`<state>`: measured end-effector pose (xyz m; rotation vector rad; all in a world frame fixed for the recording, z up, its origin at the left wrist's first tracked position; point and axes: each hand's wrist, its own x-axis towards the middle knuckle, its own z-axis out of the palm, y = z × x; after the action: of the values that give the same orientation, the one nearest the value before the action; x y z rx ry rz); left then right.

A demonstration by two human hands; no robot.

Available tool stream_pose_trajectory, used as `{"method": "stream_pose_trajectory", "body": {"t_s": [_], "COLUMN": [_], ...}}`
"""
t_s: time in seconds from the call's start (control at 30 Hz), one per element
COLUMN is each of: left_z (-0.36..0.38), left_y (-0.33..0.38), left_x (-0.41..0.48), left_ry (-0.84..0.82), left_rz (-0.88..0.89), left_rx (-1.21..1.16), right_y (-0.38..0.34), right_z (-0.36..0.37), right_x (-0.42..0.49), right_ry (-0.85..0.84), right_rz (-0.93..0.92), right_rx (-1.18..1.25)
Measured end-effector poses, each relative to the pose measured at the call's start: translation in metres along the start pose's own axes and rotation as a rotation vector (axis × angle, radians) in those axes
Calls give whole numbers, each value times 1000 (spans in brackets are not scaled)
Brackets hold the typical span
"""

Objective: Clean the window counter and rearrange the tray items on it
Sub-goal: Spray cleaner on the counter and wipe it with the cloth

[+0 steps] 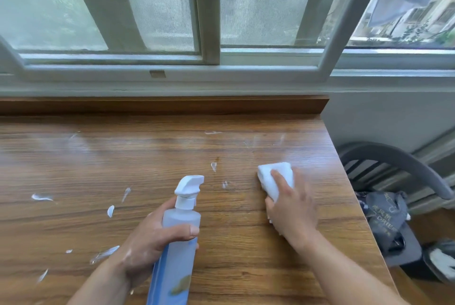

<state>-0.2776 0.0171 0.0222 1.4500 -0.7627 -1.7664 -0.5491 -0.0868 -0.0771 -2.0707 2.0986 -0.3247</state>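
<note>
While the wiping is clearly under way, the head view suggests the cleaning is only partly done. The wooden counter (123, 157) carries roughly ten white streaks of cleaner (41, 197), most of them from seven to nine o'clock, with a few near the centre and at twelve. None of these looks wiped yet.

At five o'clock, the right hand (293, 208) has its fingers close together and bent over one white sponge (273, 174), holding it down on the wood. At six o'clock, the left hand (152, 238) wraps its fingers round one spray bottle (181, 221), with the thumb across the front.

No tray or tray items show, so I judge the rearranging is still to be done. One grey chair (394, 164) stands at four o'clock, off the counter's edge.
</note>
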Motion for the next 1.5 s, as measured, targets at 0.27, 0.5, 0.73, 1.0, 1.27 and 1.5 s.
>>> {"method": "stream_pose_trajectory", "body": {"t_s": [0.27,0.5,0.73,1.0,1.27,1.5], "left_z": [7,23,30,14,-25,-56], "left_y": [7,8,8,20,33,37], "left_x": [-2,6,11,29,37,50], "left_ry": [79,128,148,59,-101,-210], "left_rz": [38,10,44,63,50,20], "left_rx": [-64,-65,-72,6,58,77], "right_y": [-68,21,-38,17,24,-78], "right_z": [27,-9,24,16,-7,29], "right_x": [-14,135,14,47,122,-42], "right_ry": [-173,-58,-46,-44,76,-63], "right_rz": [-581,-22,-402,-408,298,-82], "right_rx": [124,55,79,44,31,47]}}
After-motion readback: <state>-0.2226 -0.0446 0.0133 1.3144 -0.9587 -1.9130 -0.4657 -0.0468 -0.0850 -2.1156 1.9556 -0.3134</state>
